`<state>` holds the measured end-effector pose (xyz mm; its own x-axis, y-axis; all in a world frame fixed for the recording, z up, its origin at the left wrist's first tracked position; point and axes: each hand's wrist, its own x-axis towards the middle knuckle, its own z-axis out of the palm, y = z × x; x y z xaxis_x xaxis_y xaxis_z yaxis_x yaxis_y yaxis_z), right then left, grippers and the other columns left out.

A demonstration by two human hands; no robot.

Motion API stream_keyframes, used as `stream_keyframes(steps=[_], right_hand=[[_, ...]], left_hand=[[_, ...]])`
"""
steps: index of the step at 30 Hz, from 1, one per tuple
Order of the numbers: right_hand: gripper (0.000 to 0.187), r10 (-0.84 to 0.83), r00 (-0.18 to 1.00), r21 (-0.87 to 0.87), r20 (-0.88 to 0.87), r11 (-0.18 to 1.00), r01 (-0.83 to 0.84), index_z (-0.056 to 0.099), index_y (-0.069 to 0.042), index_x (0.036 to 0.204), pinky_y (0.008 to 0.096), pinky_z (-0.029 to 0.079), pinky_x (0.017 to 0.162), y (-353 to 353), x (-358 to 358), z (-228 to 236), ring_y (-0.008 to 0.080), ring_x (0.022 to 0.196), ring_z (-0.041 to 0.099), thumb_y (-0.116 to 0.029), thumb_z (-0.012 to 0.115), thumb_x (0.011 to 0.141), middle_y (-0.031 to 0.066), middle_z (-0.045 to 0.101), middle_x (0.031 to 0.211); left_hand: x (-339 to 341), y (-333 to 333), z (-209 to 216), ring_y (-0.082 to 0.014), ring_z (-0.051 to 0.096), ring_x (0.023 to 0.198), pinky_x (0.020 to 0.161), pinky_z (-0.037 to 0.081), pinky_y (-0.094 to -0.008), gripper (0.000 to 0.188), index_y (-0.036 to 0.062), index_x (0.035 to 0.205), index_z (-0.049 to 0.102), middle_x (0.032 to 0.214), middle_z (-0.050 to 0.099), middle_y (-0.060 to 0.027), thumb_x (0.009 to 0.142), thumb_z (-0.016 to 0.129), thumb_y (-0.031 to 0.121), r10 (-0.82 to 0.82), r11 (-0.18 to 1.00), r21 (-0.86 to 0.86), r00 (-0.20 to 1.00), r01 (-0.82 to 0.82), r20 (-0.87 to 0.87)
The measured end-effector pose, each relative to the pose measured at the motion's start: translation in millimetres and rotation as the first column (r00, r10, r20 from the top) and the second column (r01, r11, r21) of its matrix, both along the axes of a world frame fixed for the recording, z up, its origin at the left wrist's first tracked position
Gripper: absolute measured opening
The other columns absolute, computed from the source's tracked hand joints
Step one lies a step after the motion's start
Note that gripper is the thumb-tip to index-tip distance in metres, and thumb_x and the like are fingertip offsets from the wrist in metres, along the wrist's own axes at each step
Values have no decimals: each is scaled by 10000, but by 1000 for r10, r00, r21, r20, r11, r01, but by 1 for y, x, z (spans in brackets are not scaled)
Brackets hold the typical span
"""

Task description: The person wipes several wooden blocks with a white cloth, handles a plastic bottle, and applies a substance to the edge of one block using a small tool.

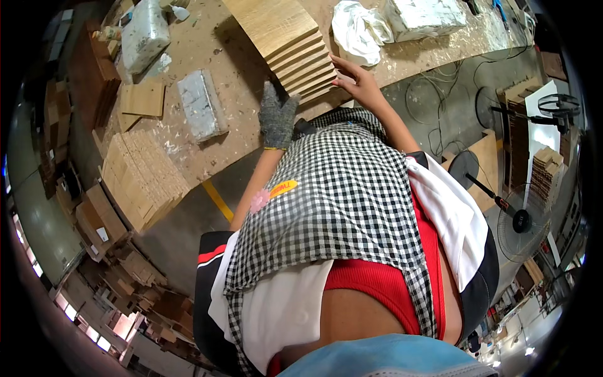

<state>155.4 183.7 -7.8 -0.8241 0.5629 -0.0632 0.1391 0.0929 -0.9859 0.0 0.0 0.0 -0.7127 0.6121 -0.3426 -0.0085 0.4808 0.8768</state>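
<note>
A stack of light wooden boards (273,25) lies on the worktable before me, its near edges fanned out in steps. My left hand (277,119), in a grey knit glove, is at the stack's near left corner with fingers stretched out and thumb spread. On the other side, my bare right hand (359,83) has its fingertips at the right edges of the boards, fingers apart. Something small and whitish shows by its fingers, too small to name. The undersides of the boards are hidden.
Left on the worktable (235,116) lie a white-smeared block (202,105), thin wooden pieces (143,99) and a stack of boards (141,176). A wrapped block (146,34) is farther back. White cloth (360,30) lies right of the stack. Fans (521,220) and cables (433,94) are at right.
</note>
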Motion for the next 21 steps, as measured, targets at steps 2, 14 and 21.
stream_keyframes(steps=[2, 14, 21], right_hand=[[641, -6, 992, 111, 126, 994, -8, 462, -191, 1448, 368, 473, 980, -5, 4, 0, 287, 1338, 476, -73, 701, 865, 108, 559, 1387], [687, -27, 999, 330, 37, 944, 14, 449, -170, 1451, 337, 462, 993, -21, 14, 3, 287, 1322, 491, -7, 700, 832, 117, 497, 1447], [633, -97, 995, -37, 30, 994, 98, 441, -63, 1440, 327, 477, 1021, -13, 19, -12, 202, 1274, 534, 63, 655, 857, 103, 555, 1390]], left_hand=[[3, -4, -9, -351, 496, 1291, 1042, 422, -362, 835, -57, 1490, 262, 1436, 478, -219, 865, 728, 245, -10, 999, 49, 991, 17, -134], [9, -2, 22, -343, 614, 1121, 928, 481, -402, 706, -5, 1436, 381, 1244, 617, -235, 844, 701, 210, -86, 991, -115, 988, 72, -127], [9, -2, 3, -304, 564, 1214, 979, 464, -381, 711, -40, 1414, 393, 1331, 563, -234, 838, 743, 184, -114, 991, -77, 993, 111, -29]])
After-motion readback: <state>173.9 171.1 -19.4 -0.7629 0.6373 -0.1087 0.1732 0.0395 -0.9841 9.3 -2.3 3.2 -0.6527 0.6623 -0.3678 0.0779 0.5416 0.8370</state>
